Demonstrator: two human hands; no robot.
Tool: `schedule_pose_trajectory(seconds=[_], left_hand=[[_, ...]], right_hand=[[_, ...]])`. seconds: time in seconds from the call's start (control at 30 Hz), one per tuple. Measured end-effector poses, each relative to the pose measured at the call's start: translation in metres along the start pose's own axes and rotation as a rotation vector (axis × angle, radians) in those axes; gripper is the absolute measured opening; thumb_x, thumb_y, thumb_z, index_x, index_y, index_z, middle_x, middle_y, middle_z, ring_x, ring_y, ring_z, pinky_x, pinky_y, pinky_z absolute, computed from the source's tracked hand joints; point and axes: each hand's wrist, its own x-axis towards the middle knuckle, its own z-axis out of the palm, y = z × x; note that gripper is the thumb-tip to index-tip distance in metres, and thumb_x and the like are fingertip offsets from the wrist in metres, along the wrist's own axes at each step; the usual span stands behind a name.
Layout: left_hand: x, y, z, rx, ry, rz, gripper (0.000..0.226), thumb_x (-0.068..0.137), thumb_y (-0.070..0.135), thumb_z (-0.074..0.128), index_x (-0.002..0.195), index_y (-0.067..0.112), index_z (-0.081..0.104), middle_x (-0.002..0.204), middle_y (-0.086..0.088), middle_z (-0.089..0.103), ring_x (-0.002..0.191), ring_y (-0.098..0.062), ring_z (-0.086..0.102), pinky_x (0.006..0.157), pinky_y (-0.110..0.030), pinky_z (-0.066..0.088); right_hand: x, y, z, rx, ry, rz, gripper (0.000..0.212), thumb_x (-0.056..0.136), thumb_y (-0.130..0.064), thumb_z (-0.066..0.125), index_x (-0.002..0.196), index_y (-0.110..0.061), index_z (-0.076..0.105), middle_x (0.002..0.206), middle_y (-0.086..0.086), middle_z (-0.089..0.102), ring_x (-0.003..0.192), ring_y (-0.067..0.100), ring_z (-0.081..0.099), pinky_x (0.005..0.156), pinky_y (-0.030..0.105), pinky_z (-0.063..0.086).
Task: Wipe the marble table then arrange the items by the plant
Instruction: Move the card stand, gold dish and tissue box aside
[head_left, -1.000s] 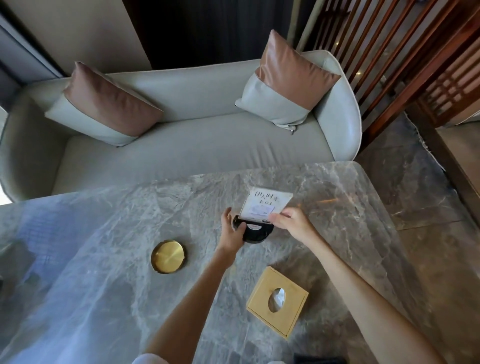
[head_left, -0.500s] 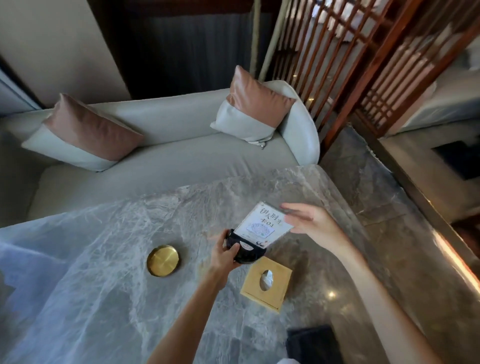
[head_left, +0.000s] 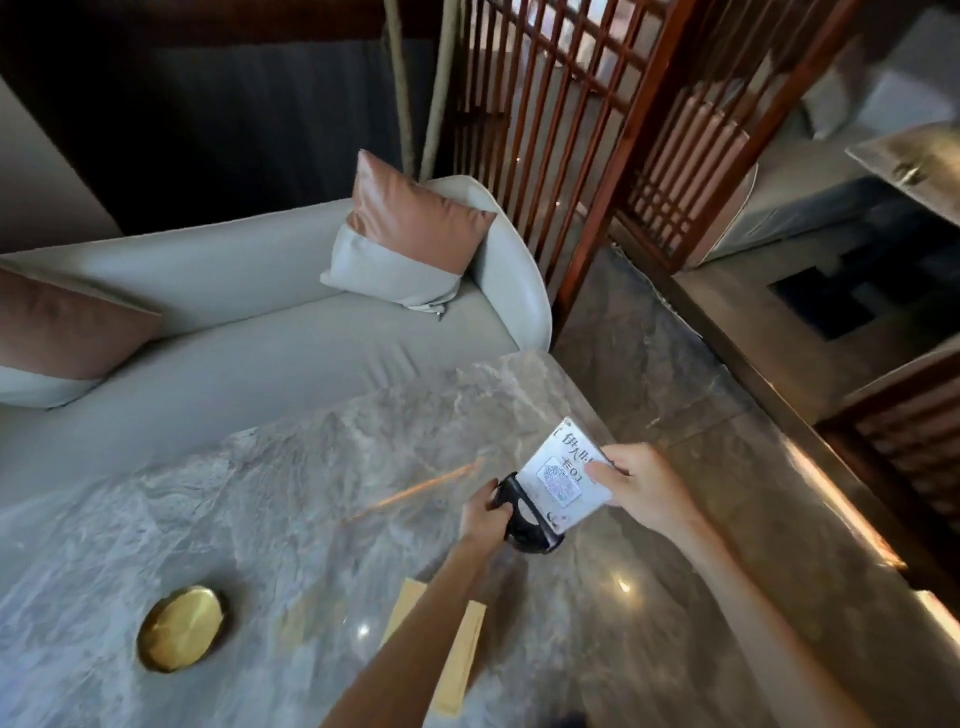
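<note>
QR sign card (head_left: 563, 480) in black round base (head_left: 522, 525), far right of marble table (head_left: 260, 493): left hand (head_left: 485, 512) curls round base, right hand (head_left: 644, 488) pinches card edge; probably bottom-heavy, card thin and stiff, so carry by base.

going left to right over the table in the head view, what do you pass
gold dish → wooden tissue box → card stand → right hand
</note>
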Motion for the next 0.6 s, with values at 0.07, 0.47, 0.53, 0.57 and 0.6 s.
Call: schedule_pose_trajectory(seconds=[0.07,0.47,0.53,0.57,0.6], left_hand=[[0.02,0.012,0.026,0.096,-0.101,0.055,0.057,0.08,-0.018,0.042,0.124,0.017,0.05,0.111,-0.007,0.062,0.102,-0.023,0.061,0.07,-0.02,0.055],[0.128,-0.017,0.083,0.69,-0.051,0.307,0.085,0.08,0.021,0.062,0.151,0.021,0.014,0.158,-0.013,0.009,0.146,-0.034,0.006,0.12,-0.05,0.017],[0.139,-0.022,0.077,0.909,0.003,0.369,0.076,0.093,0.032,0.054,0.153,0.02,0.009,0.162,-0.005,0.002,0.15,-0.024,-0.003,0.123,-0.042,0.002],[0.144,-0.022,0.074,0.999,0.022,0.404,0.074,0.095,0.038,0.05,0.153,0.021,0.007,0.163,-0.001,0.001,0.15,-0.02,-0.005,0.123,-0.039,-0.003],[0.147,-0.022,0.072,1.053,0.031,0.438,0.074,0.095,0.042,0.048,0.153,0.021,0.007,0.162,0.002,0.003,0.15,-0.017,-0.006,0.122,-0.037,-0.005]], right_hand=[[0.018,0.014,-0.005,-0.043,0.048,0.005,0.038,0.082,-0.036,0.053,0.059,-0.011,0.036,0.053,-0.002,0.038,0.053,0.013,0.036,0.05,0.039,0.029],[0.107,0.06,-0.012,-0.079,0.101,0.095,0.044,0.091,-0.021,0.057,0.055,-0.016,0.031,0.049,-0.004,0.035,0.048,0.013,0.03,0.05,0.032,0.022],[0.114,0.061,-0.01,-0.092,0.097,0.099,0.047,0.091,-0.021,0.056,0.054,-0.017,0.029,0.048,-0.004,0.032,0.047,0.011,0.027,0.047,0.027,0.02],[0.117,0.061,-0.009,-0.11,0.094,0.103,0.047,0.092,-0.02,0.056,0.054,-0.018,0.028,0.048,-0.005,0.031,0.046,0.01,0.027,0.045,0.025,0.018],[0.12,0.062,-0.008,-0.123,0.093,0.103,0.047,0.092,-0.02,0.056,0.054,-0.017,0.028,0.048,-0.005,0.031,0.046,0.01,0.026,0.043,0.025,0.018]])
